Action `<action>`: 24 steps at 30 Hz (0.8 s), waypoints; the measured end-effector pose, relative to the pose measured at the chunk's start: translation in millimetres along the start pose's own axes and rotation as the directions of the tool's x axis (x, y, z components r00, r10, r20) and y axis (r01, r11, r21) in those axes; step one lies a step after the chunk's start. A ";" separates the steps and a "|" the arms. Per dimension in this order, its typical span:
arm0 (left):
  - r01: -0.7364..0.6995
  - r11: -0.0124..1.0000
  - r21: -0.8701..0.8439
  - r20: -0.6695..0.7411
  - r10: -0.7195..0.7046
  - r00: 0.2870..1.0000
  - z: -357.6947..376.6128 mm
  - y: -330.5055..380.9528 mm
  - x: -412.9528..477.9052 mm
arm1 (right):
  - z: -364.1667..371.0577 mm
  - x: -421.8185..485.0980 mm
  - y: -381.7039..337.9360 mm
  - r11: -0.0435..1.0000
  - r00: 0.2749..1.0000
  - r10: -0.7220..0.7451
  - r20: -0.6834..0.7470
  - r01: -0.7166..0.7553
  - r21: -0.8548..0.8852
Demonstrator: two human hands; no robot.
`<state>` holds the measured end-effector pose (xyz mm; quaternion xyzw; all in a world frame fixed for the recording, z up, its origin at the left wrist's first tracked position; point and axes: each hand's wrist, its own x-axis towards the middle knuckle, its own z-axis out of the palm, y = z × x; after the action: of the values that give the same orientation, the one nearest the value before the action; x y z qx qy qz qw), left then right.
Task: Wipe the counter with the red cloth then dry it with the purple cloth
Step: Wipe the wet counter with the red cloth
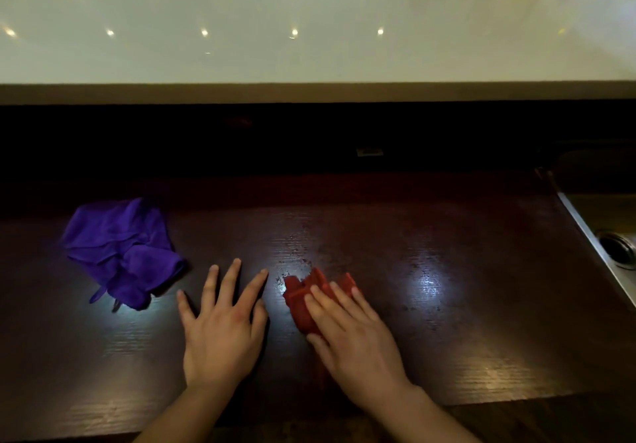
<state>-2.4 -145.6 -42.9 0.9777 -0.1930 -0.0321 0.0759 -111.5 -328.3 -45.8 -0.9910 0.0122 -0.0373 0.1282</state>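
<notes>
The dark wooden counter (430,322) fills the lower half of the view, with wet streaks in its middle. A folded red cloth (303,299) lies on it, and my right hand (351,336) presses flat on the cloth, covering its near part. My left hand (220,325) rests flat on the counter just left of the red cloth, fingers spread, holding nothing. A crumpled purple cloth (124,253) lies further left, apart from both hands.
A raised white bar top (309,36) runs across the back, with a dark recess beneath it. A steel sink (612,246) with a drain sits at the right edge. Chair legs stand beyond the bar.
</notes>
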 end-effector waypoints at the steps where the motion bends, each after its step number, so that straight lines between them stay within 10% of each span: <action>1: -0.002 1.000 0.003 0.011 0.002 1.000 -1.1 0.7 0.3 | -0.4 16.8 8.5 1.000 1.000 0.000 -0.010 -0.001 -0.026; 8: -0.006 1.000 -0.018 0.001 0.006 1.000 -6.7 3.1 -0.2 | -14.6 183.3 28.1 0.980 0.981 0.195 -0.002 -0.195 0.029; 17: 0.026 0.990 -0.141 -0.067 -0.036 0.997 -1.9 -1.1 -1.9 | 5.1 8.1 -2.5 0.981 0.983 -0.183 0.005 0.183 0.065; 24: 0.038 0.988 -0.152 -0.036 -0.044 0.998 -9.6 3.0 -3.6 | -5.9 145.3 -9.1 0.987 0.988 0.151 -0.036 -0.149 0.061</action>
<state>-6.0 -145.6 -32.8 0.9734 -0.1683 -0.0290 0.1527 33.0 -325.9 -27.5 -0.9821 0.0883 -0.0479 0.1591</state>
